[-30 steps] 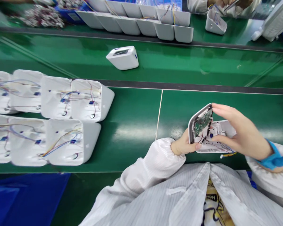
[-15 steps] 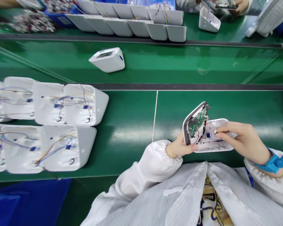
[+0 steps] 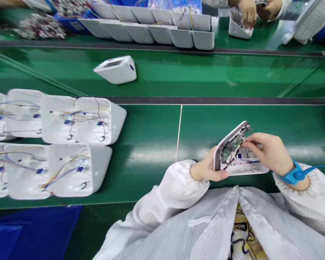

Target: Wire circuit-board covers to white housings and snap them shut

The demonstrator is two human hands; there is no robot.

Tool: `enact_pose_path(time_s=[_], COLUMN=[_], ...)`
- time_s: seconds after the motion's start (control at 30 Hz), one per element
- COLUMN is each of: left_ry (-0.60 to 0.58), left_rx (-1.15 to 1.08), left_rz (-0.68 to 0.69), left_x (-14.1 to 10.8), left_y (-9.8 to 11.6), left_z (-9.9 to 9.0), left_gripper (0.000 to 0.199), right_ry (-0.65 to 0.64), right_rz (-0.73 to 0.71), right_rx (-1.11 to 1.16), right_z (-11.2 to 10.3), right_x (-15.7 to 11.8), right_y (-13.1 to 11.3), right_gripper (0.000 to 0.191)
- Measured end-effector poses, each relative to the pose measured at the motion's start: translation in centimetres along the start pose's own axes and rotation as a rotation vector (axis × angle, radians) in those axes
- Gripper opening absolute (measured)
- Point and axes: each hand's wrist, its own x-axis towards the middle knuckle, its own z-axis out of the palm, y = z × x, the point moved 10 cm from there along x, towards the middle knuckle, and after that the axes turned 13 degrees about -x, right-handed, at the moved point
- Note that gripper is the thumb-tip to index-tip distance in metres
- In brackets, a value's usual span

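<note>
My left hand [image 3: 209, 167] grips the left edge of a tilted device cover [image 3: 229, 144], which has a green circuit board on its inner side. Beneath and to the right of the cover lies an open white housing [image 3: 249, 167] with a small blue part and thin wires inside. My right hand [image 3: 269, 150], with a blue wrist strap [image 3: 295, 174], pinches at the upper right edge of the circuit board; what lies between its fingertips is too small to make out.
Open white housings [image 3: 100, 155] with wires stand in two rows at the left. A closed white device [image 3: 119, 70] rests on the green strip beyond. Across it are more housings [image 3: 189, 38] and a person's hands [image 3: 246, 12] at another one.
My right hand has moved up and left from the housing's inside to the circuit board. The cover has tilted further right over the housing. The closed white device has shifted left.
</note>
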Motion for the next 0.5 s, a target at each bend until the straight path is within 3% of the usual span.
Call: enact_pose_path(time_s=[0.23, 0.5], left_ry=[0.089, 0.24], left_rx=[-0.149, -0.253], left_rz=[-0.025, -0.022], left_x=[-0.3, -0.7], left_y=[-1.5, -2.6], left_z=[0.2, -0.8], left_gripper=[0.077, 0.084], right_ry=[-0.023, 0.074], right_rz=[0.082, 0.14], right_rx=[0.325, 0.328], right_z=[0.9, 1.2], right_x=[-0.5, -0.3], right_y=[-1.4, -1.1], right_gripper=[0.019, 0.018])
